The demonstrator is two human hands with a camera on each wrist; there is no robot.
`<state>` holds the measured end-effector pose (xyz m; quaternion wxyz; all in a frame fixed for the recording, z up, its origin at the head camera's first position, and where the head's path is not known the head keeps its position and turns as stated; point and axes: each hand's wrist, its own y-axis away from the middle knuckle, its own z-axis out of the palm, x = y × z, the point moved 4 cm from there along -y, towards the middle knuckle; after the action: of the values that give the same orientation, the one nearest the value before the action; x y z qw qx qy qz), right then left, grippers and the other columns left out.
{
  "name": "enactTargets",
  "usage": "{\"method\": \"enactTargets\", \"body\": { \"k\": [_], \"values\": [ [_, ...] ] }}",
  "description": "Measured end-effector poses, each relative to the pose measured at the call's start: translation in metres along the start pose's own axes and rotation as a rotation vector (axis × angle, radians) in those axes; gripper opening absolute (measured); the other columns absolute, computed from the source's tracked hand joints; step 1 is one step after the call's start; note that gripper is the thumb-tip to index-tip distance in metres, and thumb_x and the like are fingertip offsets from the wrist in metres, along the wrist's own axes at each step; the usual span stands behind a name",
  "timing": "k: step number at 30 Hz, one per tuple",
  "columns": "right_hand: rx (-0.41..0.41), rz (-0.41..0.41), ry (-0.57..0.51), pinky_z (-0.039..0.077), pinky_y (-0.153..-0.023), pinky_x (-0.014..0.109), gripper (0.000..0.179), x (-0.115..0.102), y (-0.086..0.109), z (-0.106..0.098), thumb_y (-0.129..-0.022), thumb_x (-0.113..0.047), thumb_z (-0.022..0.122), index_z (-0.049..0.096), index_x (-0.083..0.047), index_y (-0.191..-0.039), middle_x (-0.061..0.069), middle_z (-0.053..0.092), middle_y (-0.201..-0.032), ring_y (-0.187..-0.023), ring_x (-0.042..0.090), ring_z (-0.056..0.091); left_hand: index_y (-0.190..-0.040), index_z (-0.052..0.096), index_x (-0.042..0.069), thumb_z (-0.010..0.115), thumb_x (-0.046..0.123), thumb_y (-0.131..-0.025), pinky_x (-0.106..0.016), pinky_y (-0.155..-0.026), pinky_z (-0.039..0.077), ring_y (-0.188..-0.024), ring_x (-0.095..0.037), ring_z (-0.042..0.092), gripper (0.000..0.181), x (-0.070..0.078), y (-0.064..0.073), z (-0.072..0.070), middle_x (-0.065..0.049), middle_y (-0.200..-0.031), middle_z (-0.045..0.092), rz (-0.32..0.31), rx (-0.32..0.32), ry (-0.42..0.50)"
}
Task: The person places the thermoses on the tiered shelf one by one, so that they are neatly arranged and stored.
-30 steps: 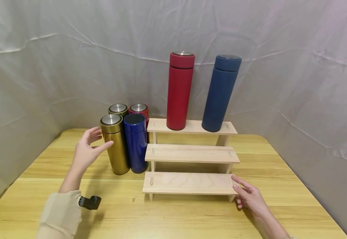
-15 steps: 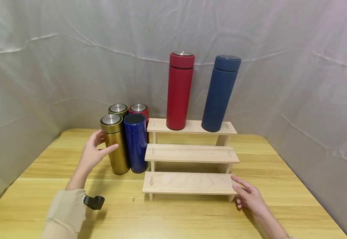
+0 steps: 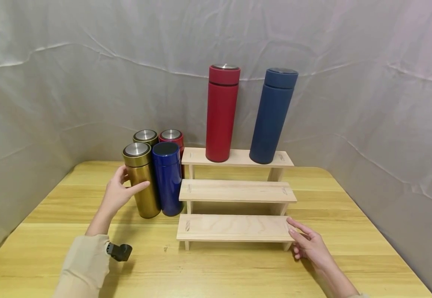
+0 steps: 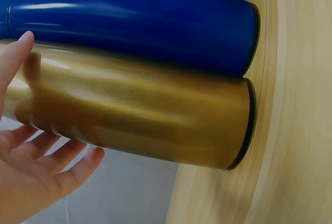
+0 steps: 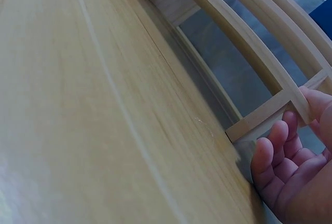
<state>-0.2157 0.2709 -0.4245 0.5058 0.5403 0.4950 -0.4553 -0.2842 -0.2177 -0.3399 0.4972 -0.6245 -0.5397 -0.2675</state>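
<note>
"What's the left hand (image 3: 117, 192) doing?"

"It's loosely spread in a wide curve about the upper part of the gold flask (image 3: 147, 202), thumb across the near side, fingers beyond. In the left wrist view one fingertip (image 4: 94, 155) shows clear of the metal. Whether the others touch, I can't tell."

"And the right hand (image 3: 310, 246)?"

"Pinching the right end of the lowest shelf of the wooden stand (image 3: 238, 191), thumb and fingers on either side of the board."

"What's in the gold flask?"

"Can't say; its silver-topped lid is on. The same goes for its neighbours: the glossy blue flask (image 3: 169, 182) just beside it, and behind them the olive flask (image 3: 145, 135) and the small red flask (image 3: 171, 135), all capped."

"Which way does the gold one point?"

"Lid up, long axis vertical, base on the worktop (image 3: 238, 273), left of the stand. The left wrist view shows it sideways, base to the right."

"Farther out?"

"The tall red flask (image 3: 222, 116) and the matte blue flask (image 3: 274, 116) stand apart on the top shelf, lids up."
</note>
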Motion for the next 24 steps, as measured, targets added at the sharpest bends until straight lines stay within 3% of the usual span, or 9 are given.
{"method": "enactTargets", "body": {
  "k": [8, 16, 24],
  "values": [
    [0.004, 0.013, -0.003, 0.045, -0.043, 0.021, 0.026, -0.0004, 0.0007, 0.0004, -0.088, -0.018, 0.057, 0.061, -0.038, -0.103, 0.0, 0.047, -0.059, -0.047, 0.008, 0.047, -0.125, 0.038, 0.002, 0.073, 0.024, -0.075, -0.05, -0.087, 0.035, -0.109, -0.038, 0.043, 0.065, -0.002, -0.0011, 0.0034, -0.02, -0.117, 0.047, 0.008, 0.012, -0.012],
    [0.001, 0.008, -0.006, 0.045, -0.042, 0.021, 0.026, 0.0005, 0.0004, 0.0001, -0.088, -0.017, 0.057, 0.061, -0.038, -0.103, -0.001, 0.047, -0.059, -0.046, 0.008, 0.047, -0.125, 0.039, 0.001, 0.072, 0.024, -0.076, -0.045, -0.086, 0.036, -0.108, -0.036, 0.045, 0.064, -0.0044, -0.0005, 0.0047, -0.02, -0.117, 0.048, -0.023, -0.011, -0.005],
    [-0.007, 0.0, -0.002, 0.045, -0.042, 0.021, 0.027, 0.0007, -0.0001, -0.0001, -0.089, -0.017, 0.056, 0.06, -0.04, -0.102, 0.0, 0.049, -0.058, -0.047, 0.007, 0.047, -0.124, 0.041, 0.001, 0.072, 0.027, -0.076, -0.047, -0.086, 0.038, -0.107, -0.038, 0.047, 0.063, -0.0067, -0.0016, 0.003, -0.022, -0.116, 0.049, -0.027, 0.001, -0.024]
  ]
}}
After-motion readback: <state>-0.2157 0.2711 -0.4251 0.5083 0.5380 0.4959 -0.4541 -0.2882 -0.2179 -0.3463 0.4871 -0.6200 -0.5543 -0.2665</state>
